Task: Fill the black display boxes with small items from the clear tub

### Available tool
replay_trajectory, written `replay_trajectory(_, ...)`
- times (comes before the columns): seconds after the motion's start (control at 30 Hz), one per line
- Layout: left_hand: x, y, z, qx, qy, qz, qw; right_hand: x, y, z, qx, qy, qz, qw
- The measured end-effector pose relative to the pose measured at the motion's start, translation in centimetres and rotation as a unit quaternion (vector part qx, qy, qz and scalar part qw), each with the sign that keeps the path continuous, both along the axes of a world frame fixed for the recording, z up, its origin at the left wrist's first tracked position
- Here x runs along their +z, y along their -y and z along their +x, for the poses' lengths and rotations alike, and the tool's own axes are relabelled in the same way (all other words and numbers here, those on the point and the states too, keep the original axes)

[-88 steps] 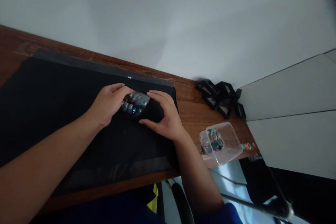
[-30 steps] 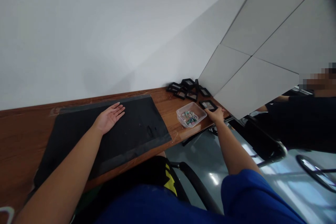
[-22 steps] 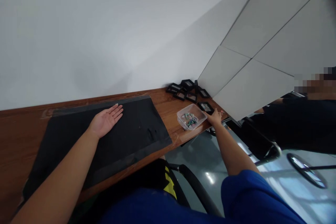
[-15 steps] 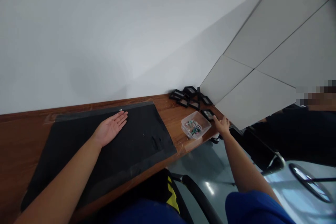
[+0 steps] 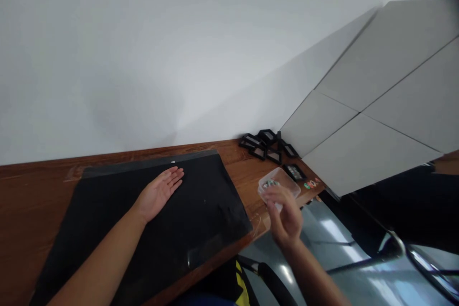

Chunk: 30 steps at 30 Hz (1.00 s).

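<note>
My left hand (image 5: 158, 196) rests palm up over the black mat (image 5: 193, 220), its fingers stretched out and nothing in it. My right hand (image 5: 285, 215) is in front of the clear plastic box (image 5: 292, 185), its curled fingers over the near part of the box. Thumb and fingers are apart, with nothing visible between them. Small pale and green pieces (image 5: 271, 183) lie in the box, partly hidden by the hand. Behind the box is a black frame (image 5: 294, 172) with small things in it.
Several black frames (image 5: 274, 155) lie piled against the wall at the back right of the wooden table (image 5: 236, 167). Small colourful pieces (image 5: 311, 184) sit near the table's right edge. White panels (image 5: 358, 153) stand at the right. A chair armrest (image 5: 274, 282) is below.
My right hand has moved left from the table's right edge to the plastic box, uncovering the small colourful pieces. The camera view has shifted slightly. My left hand stays palm up over the mat.
</note>
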<state>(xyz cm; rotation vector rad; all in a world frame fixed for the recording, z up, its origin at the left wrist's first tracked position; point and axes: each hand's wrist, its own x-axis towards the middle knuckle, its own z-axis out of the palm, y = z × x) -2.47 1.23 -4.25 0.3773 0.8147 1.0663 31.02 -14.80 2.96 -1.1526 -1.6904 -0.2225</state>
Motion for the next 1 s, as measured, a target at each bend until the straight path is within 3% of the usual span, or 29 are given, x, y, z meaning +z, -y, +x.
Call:
replay_trajectory(0.07, 0.2, 0.3, 0.1, 0.003, -0.001, 0.001, 1.0, -2.5, 1.6, -3.1, 0.037, -0.034, -0.018, 0.999)
replay_trajectory(0.13, 0.5, 0.6, 0.2, 0.009, -0.004, 0.004, 1.0, -4.8, 2.8, -4.7, 0.026, -0.057, -0.029, 0.998)
replay_trajectory(0.27, 1.1, 0.9, 0.3, 0.014, -0.011, 0.003, 1.0, -6.8, 4.7, -3.2, -0.048, -0.053, -0.059, 0.996)
replay_trajectory(0.4, 1.1, 0.8, 0.3, 0.007, -0.013, 0.004, 1.0, -4.7, 5.8, 2.8, -0.09, 0.015, -0.043, 0.995)
replay_trajectory(0.53, 0.5, 0.7, 0.2, -0.001, -0.015, 0.012, 1.0, 0.2, 4.6, 9.5, -0.181, 0.053, 0.007, 0.982)
replay_trajectory(0.63, 0.0, 0.6, 0.1, -0.009, -0.021, 0.02, 1.0, 4.0, 0.2, 12.5, -0.216, 0.09, -0.051, 0.971)
replay_trajectory(0.7, -0.2, 0.5, 0.0, -0.014, -0.024, 0.026, 0.999, 5.8, -4.6, 13.0, -0.23, 0.117, -0.144, 0.955)
replay_trajectory(0.77, -0.4, 0.5, 0.0, -0.021, -0.026, 0.033, 0.999, 6.7, -10.2, 12.4, -0.266, 0.16, -0.257, 0.915)
replay_trajectory(0.83, -0.4, 0.5, -0.1, -0.026, -0.028, 0.038, 0.999, 6.5, -15.8, 11.3, -0.315, 0.23, -0.391, 0.834)
replay_trajectory(0.93, -0.2, 0.6, -0.1, -0.025, -0.034, 0.041, 0.998, 5.2, -21.9, 10.0, -0.323, 0.254, -0.452, 0.792)
replay_trajectory(1.0, 0.1, 0.7, -0.1, -0.023, -0.038, 0.042, 0.998, 4.2, -24.2, 9.9, -0.313, 0.265, -0.479, 0.776)
